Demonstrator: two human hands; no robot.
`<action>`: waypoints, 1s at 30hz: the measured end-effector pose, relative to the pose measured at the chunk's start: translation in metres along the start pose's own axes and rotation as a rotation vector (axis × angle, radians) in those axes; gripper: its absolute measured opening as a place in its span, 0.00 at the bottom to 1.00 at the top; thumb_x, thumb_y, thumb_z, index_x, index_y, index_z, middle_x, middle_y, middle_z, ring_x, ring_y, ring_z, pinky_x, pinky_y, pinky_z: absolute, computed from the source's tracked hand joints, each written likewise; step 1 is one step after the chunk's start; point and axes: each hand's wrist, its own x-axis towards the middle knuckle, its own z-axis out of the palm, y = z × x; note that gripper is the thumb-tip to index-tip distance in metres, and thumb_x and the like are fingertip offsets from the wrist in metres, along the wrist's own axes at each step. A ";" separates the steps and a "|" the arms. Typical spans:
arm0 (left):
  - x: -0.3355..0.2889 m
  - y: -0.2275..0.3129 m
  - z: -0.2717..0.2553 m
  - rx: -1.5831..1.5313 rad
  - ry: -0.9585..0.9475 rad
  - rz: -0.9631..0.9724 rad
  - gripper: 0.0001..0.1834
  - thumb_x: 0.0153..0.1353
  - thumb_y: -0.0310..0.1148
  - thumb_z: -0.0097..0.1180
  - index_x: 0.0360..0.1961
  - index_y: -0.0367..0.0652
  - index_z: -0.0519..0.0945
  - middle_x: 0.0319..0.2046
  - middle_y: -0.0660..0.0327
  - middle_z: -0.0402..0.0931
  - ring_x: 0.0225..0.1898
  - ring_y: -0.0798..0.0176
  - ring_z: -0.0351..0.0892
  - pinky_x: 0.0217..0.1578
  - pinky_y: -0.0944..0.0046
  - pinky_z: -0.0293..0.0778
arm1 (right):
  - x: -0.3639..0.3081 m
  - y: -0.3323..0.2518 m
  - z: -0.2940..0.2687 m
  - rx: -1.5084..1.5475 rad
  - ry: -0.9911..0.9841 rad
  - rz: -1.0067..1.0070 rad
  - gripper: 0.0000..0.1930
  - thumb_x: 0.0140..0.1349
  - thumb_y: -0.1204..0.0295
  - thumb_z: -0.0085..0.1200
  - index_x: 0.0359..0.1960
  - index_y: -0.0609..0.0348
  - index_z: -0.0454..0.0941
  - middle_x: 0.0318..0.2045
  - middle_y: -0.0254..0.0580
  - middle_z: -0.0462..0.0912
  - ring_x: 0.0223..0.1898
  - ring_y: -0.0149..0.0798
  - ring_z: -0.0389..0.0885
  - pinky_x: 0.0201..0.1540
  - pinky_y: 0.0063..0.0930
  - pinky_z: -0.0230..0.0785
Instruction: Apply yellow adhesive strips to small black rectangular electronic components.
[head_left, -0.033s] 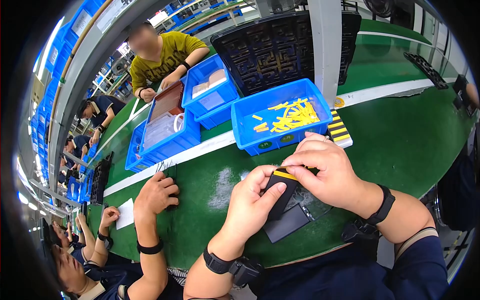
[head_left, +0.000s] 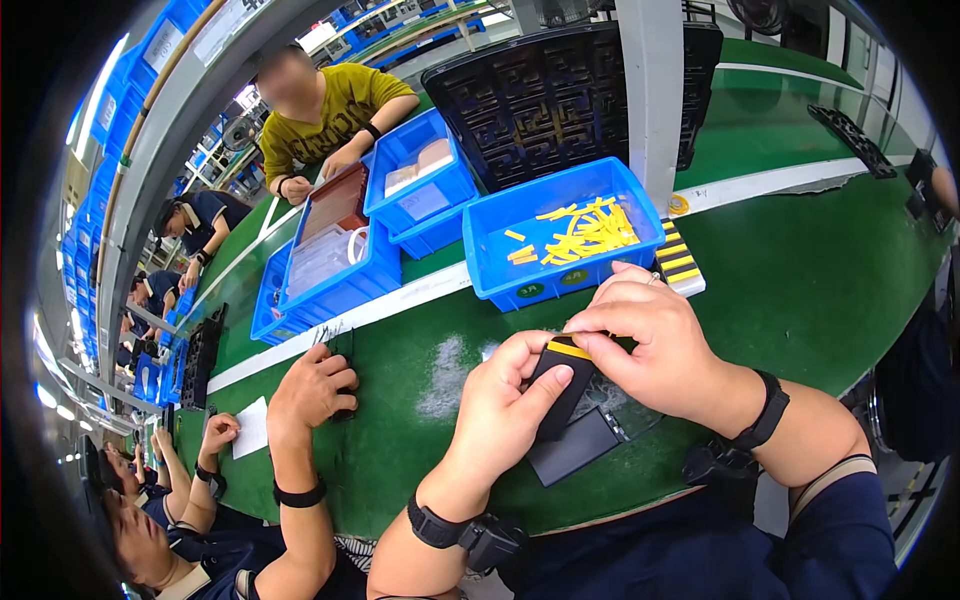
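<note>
At lower centre, the left hand (head_left: pixel 505 405) is curled round a slim black rectangular block (head_left: pixel 562 390), its long axis running up the frame, leaning slightly right, with a flat yellow strip (head_left: pixel 570 349) across its upper end. The right hand (head_left: pixel 650 345) has thumb and finger pinched together there; what lies between them is unclear. Beneath, a flat black rectangular case (head_left: pixel 575 448) slants up rightward. Beyond, at upper centre, a blue plastic bin (head_left: pixel 490 255) bears round green labels (head_left: pixel 530 290); farther left, a white rectangular label (head_left: pixel 425 202) marks another.
</note>
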 end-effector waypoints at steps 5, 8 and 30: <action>-0.002 -0.003 0.004 -0.004 0.025 -0.003 0.12 0.59 0.27 0.56 0.44 0.38 0.73 0.29 0.64 0.80 0.31 0.77 0.74 0.34 0.73 0.70 | -0.003 -0.006 0.003 -0.138 0.054 -0.055 0.05 0.44 0.75 0.61 0.25 0.59 0.79 0.23 0.38 0.76 0.33 0.42 0.75 0.47 0.40 0.65; -0.001 -0.001 0.006 0.033 0.011 0.033 0.12 0.60 0.27 0.55 0.44 0.37 0.73 0.29 0.63 0.80 0.31 0.76 0.75 0.33 0.72 0.71 | -0.003 -0.005 0.005 -0.168 0.082 -0.066 0.06 0.43 0.75 0.61 0.25 0.59 0.78 0.25 0.38 0.76 0.34 0.43 0.75 0.49 0.41 0.64; 0.002 0.001 0.001 -0.249 0.070 0.044 0.09 0.62 0.23 0.51 0.44 0.35 0.72 0.36 0.61 0.80 0.38 0.76 0.76 0.40 0.75 0.71 | 0.003 -0.014 -0.009 -0.138 0.047 -0.286 0.09 0.42 0.80 0.61 0.27 0.58 0.77 0.35 0.38 0.80 0.45 0.45 0.76 0.57 0.51 0.62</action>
